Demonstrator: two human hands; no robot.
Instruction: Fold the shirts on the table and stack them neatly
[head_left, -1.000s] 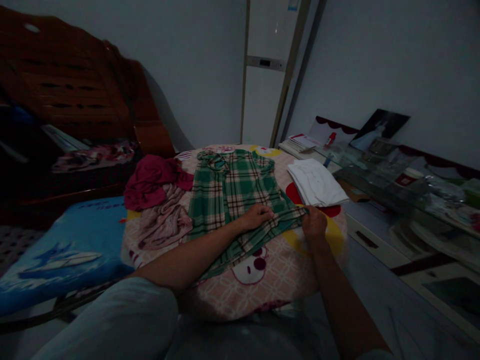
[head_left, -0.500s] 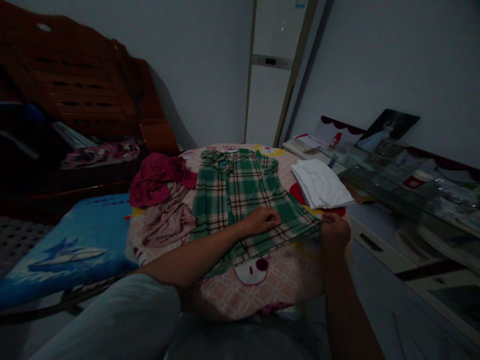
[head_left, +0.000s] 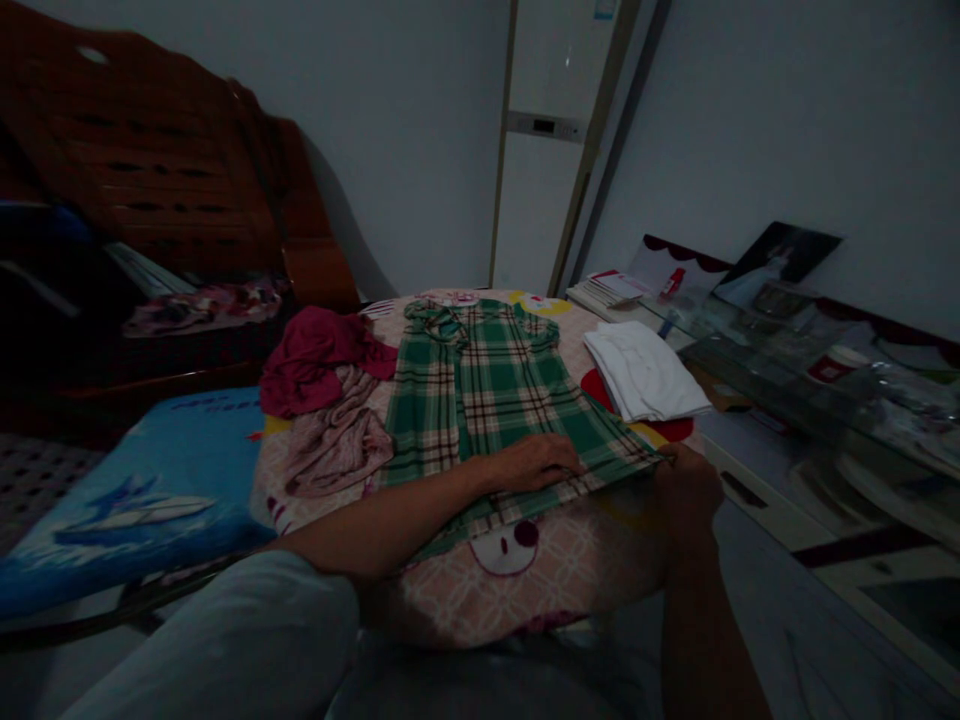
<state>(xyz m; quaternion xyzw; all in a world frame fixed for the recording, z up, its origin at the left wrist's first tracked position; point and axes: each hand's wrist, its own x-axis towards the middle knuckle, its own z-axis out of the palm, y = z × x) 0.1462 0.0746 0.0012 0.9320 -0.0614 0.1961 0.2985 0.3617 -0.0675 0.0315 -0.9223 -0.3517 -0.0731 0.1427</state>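
Observation:
A green plaid dress (head_left: 487,385) lies spread on a round cushion with a pink cartoon cover (head_left: 555,570). My left hand (head_left: 538,462) rests flat on the dress's lower part, fingers stretched out. My right hand (head_left: 686,488) is closed on the hem's right corner, which is pulled taut toward the cushion's right edge.
A dark red garment (head_left: 319,355) and a pinkish one (head_left: 337,440) lie crumpled left of the dress. Folded white cloth (head_left: 645,372) sits on the right. A blue cushion (head_left: 142,490) and wooden bench (head_left: 150,170) stand left; a glass-topped low table (head_left: 810,380) with clutter runs along the right wall.
My right hand has pulled the hem corner further right and toward me. My left hand has opened from a loose fist and lies flat on the fabric.

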